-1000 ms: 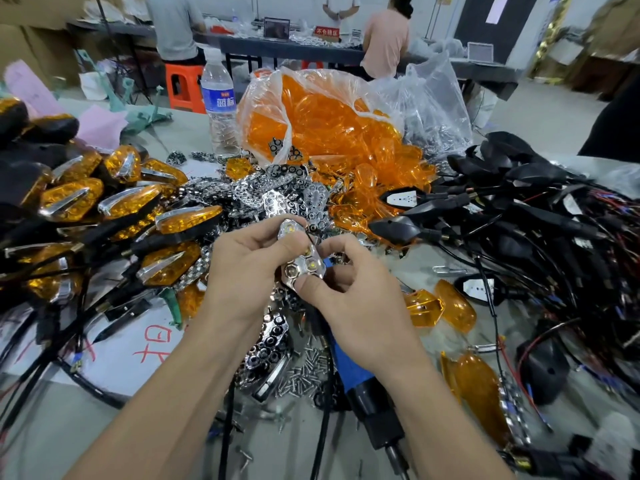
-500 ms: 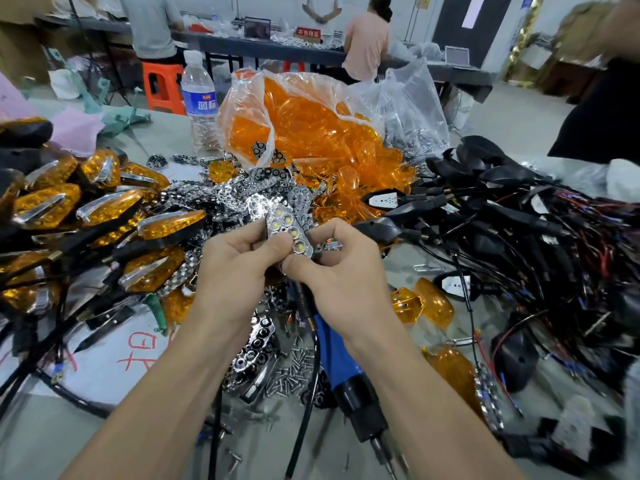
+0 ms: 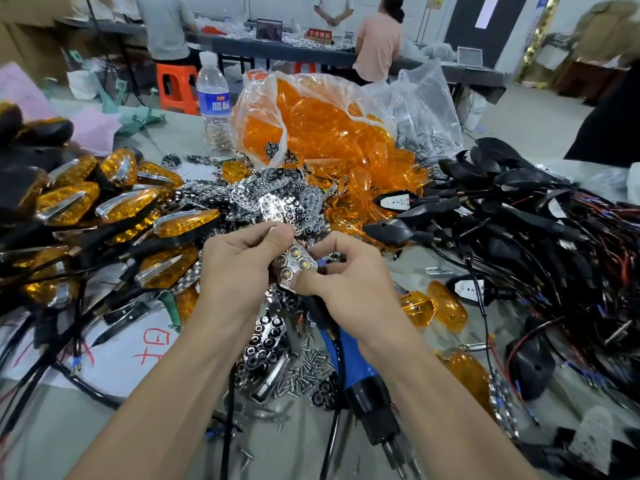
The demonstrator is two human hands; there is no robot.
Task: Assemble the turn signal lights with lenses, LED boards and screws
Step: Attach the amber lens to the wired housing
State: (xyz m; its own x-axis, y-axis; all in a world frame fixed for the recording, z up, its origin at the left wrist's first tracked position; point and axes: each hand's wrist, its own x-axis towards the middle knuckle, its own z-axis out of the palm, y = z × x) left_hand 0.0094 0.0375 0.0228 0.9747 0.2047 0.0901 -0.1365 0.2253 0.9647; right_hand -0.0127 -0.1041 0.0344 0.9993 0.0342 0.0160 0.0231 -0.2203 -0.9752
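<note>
LED board (image 3: 294, 268) sits lower than half a second ago, left thumb now over its top end. Left hand (image 3: 239, 271) and right hand (image 3: 349, 289) both pinch it, frame centre. I'd press it flush, holes aligned, before grabbing screws (image 3: 308, 367) at its 6 o'clock.

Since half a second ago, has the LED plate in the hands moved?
Yes. The LED plate has come down toward the person, away from the water bottle and nearer the blue screwdriver.
</note>
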